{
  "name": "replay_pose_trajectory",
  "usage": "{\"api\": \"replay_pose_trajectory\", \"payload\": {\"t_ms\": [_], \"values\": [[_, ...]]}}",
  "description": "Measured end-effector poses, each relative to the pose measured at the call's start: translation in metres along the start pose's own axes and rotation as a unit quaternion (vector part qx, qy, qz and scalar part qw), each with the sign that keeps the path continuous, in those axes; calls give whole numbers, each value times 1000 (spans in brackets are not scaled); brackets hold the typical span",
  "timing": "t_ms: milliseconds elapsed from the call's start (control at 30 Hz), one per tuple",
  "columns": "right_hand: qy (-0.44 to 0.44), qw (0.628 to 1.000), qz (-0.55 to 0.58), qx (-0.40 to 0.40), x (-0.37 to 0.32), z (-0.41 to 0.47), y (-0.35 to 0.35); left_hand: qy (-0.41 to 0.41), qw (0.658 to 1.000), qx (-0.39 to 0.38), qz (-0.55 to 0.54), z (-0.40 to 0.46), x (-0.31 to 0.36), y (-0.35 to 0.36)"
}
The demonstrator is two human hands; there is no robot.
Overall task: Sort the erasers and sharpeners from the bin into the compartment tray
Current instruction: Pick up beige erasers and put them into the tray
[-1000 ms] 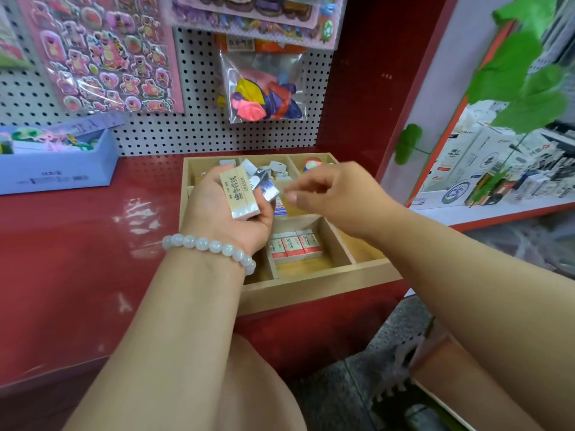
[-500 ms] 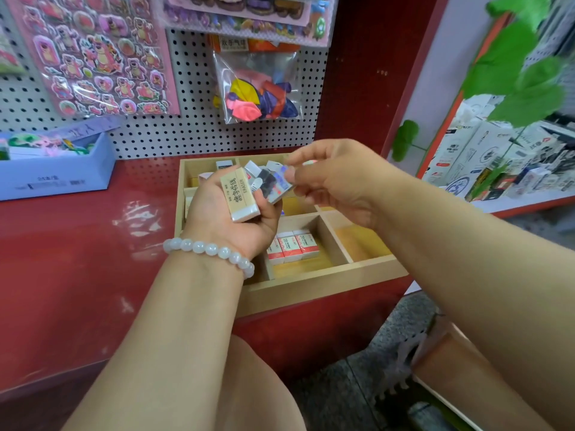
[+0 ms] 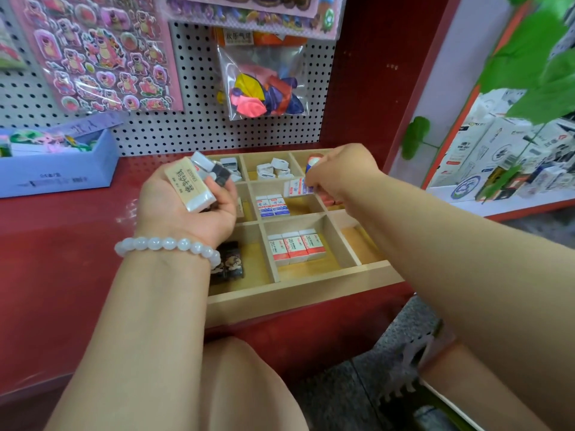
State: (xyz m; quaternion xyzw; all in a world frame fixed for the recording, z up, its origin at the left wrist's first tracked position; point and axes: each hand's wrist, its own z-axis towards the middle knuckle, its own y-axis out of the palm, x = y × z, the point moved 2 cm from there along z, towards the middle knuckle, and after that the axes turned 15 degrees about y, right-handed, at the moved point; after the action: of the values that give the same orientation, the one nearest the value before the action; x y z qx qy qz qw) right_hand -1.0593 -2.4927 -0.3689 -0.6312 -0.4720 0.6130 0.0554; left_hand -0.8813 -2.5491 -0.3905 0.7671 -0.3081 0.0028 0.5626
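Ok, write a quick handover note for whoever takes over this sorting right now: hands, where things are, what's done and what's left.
Left hand: palm up, grips a large cream rectangular eraser plus several smaller white and dark pieces.
Right hand: pinches a small white-and-blue wrapped eraser over the middle cell of the wooden compartment tray.
Done: two matching blue-and-white erasers lie in that cell; three white-and-red 2B erasers lie in the front middle cell; black printed erasers front left; small white pieces in a back cell.
Left: drop the pinched eraser, then sort the left hand's handful. The bin is not in view.
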Motion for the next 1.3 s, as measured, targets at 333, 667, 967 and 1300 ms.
{"api": "replay_pose_trajectory", "payload": {"t_ms": [333, 667, 967, 1300], "values": [[-128, 882, -446, 82, -13, 3, 31, 2, 1000, -9, 14, 2, -2, -2], [-180, 831, -526, 17, -25, 2, 27, -8, 1000, -22, 12, 4, -2, -3], [-22, 947, -283, -147, -22, 6, 21, -8, 999, -27, 23, 1, -2, -1], [10, 978, -144, -148, -14, -1, 20, -13, 999, -30, 29, 2, -5, -1]]}}
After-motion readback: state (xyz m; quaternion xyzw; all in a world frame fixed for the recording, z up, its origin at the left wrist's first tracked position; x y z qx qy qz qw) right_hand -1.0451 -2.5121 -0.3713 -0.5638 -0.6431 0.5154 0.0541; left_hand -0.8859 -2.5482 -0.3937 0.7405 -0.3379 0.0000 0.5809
